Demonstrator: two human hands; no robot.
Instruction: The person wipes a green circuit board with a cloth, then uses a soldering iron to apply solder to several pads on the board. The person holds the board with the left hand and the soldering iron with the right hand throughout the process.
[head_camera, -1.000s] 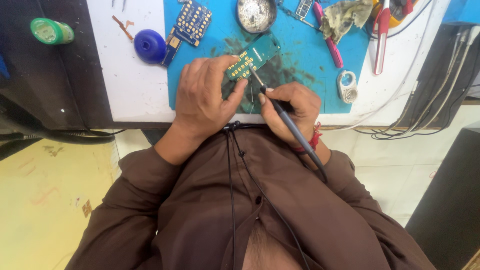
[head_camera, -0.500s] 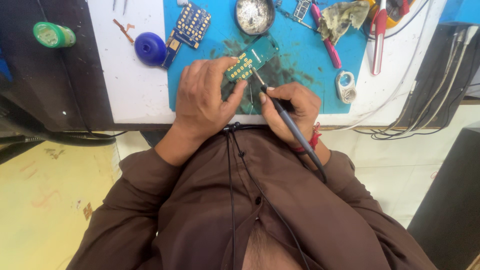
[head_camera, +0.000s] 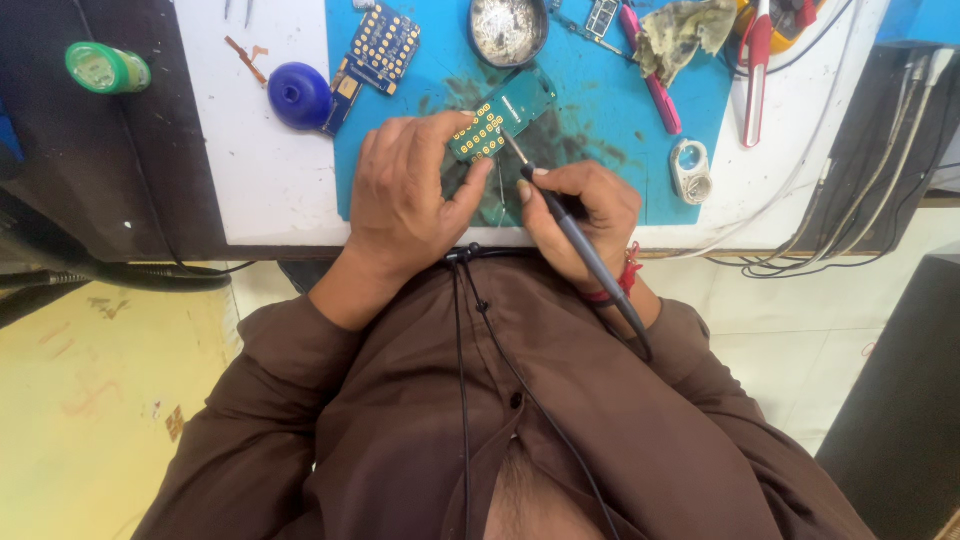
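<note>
The left hand is pinching the green circuit board while the right hand is gripping the soldering iron; the tip could be slipping onto those nearby fingertips.

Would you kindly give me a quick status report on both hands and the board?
Left hand pinning green circuit board on blue mat. Right hand gripping soldering iron, tip at board. Nothing in the way.

Near edge of the green circuit board covered by the left hand, round metal tin cut off by the top edge, soldering iron tip contact too small to be told
</note>
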